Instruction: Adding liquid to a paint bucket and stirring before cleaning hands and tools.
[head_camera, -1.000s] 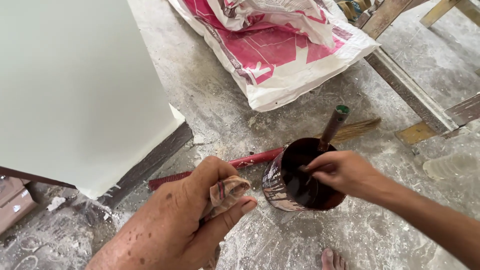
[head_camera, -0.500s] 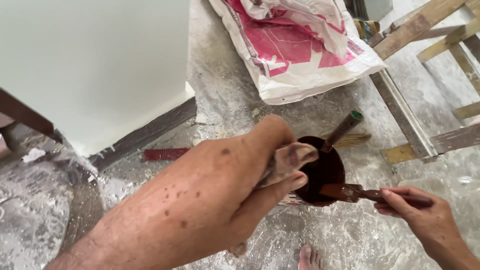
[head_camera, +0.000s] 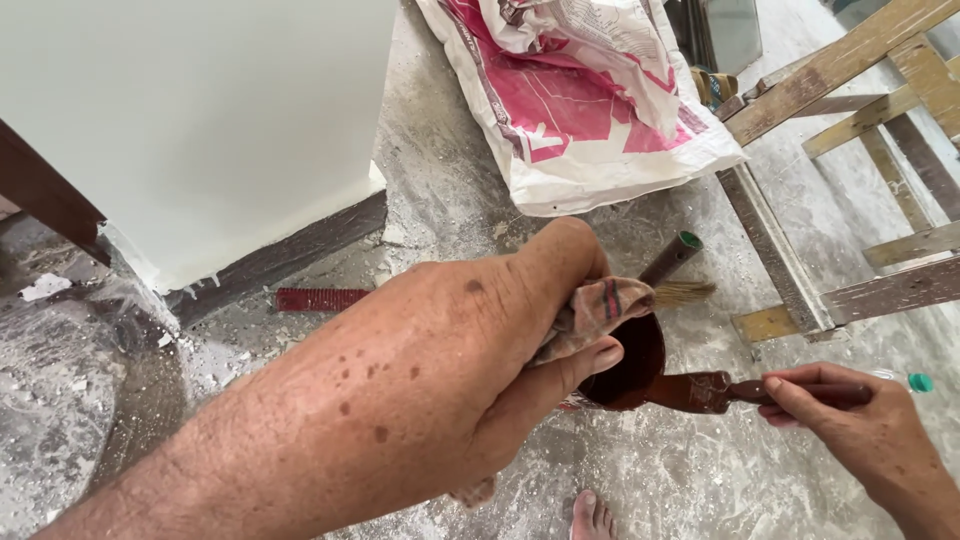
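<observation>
Left hand (head_camera: 470, 370) fills the centre of the view, fingers curled and closed on a stained rag (head_camera: 590, 315), which is bunched between thumb and forefinger with one end hanging out below the palm. Right hand (head_camera: 860, 425) at lower right, fingertips pinched together on the handle of a paintbrush (head_camera: 720, 392); the brush lies nearly level, its dark brown-coated head resting on the rim of the small can (head_camera: 635, 365). Can sits on the dusty concrete floor (head_camera: 440, 200), just behind the left hand, partly hidden by it; inside is coated dark reddish brown. A second brush handle (head_camera: 672, 257) with a green tip leans out of the can, tilted up to the right. Pale bristles (head_camera: 685, 293) show beside the rag. A red strip (head_camera: 320, 299) lies on the floor near the white panel (head_camera: 200, 120). White and pink sack (head_camera: 590, 110) lies beyond the can. Wooden frame pieces (head_camera: 850, 60) at upper right. Bare toes (head_camera: 592, 515) at bottom edge.
</observation>
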